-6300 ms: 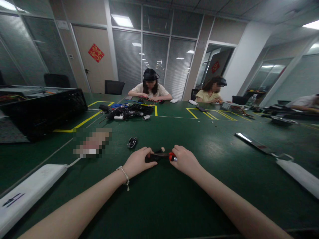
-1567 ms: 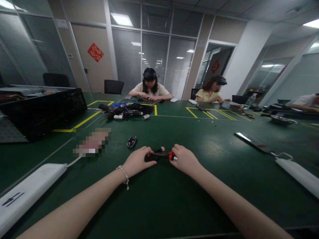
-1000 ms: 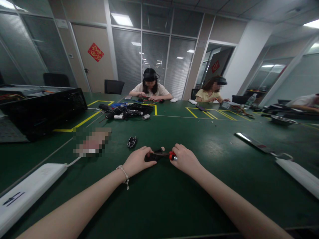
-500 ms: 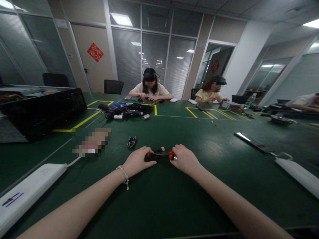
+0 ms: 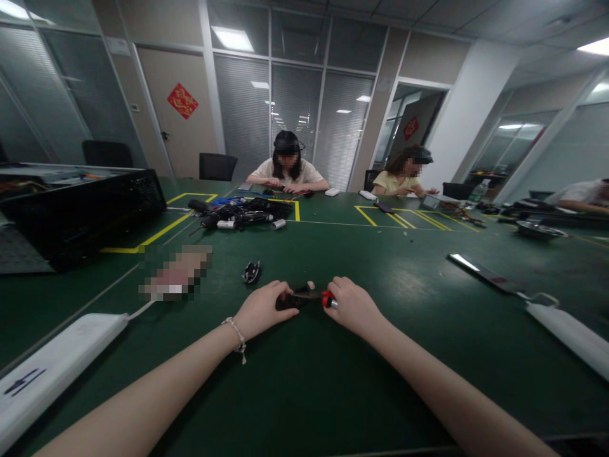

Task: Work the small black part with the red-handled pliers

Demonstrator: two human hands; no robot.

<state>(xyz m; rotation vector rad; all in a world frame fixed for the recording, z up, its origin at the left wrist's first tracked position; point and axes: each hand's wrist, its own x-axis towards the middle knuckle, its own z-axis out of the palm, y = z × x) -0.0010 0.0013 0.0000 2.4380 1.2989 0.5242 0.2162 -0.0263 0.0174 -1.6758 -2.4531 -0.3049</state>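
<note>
In the middle of the head view, my left hand (image 5: 266, 306) is closed on a small black part (image 5: 288, 301), thumb and fingers around its left side. My right hand (image 5: 354, 303) grips a red-handled tool (image 5: 328, 298) with a thin metal front end pointing left. That end meets the black part or lies over it; I cannot tell which. Just behind the tool, a small pale piece (image 5: 311, 285) shows. Farther left, a black and silver part (image 5: 251, 272) lies apart from both hands.
A pile of black parts and cables (image 5: 242, 211) lies across the green table (image 5: 380, 381). A large black case (image 5: 90, 216) stands at left. White power banks (image 5: 61, 374) with cabled devices flank my arms. Two people (image 5: 287, 168) sit opposite; another works at far right.
Both hands stay almost where they were, with the tool still against or over the black part. Across the table, a person's hands have shifted slightly.
</note>
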